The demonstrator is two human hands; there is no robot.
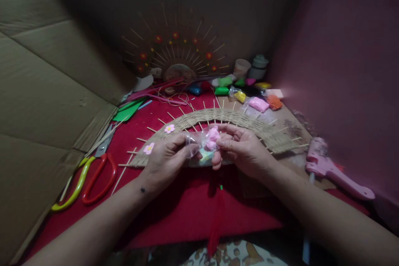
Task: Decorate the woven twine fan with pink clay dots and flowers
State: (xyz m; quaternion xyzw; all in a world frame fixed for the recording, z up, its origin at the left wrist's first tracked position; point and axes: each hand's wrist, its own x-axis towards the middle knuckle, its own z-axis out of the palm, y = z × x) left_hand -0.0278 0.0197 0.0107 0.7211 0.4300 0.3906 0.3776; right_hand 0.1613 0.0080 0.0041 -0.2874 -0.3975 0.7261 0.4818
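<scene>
My left hand [170,156] pinches the left edge of a small clear plastic bag [192,139] at the middle of the view. Against the bag's right side, my right hand [245,147] grips a soft pink lump [212,138] between thumb and fingers. Something pale green and yellow [205,156] shows just below the lump. Behind both hands lies a curved woven band [193,119] with thin sticks poking out along its edges. Two pink flowers with yellow centres, one upper [169,129] and one lower [149,148], sit on its left part.
Red-and-yellow scissors [99,178] lie at the left beside a cardboard wall [46,70]. A pink glue gun [336,174] is at the right. Several coloured clay packets, one pink [258,104], lie behind the band. A flowered stick fan [176,52] stands at the back.
</scene>
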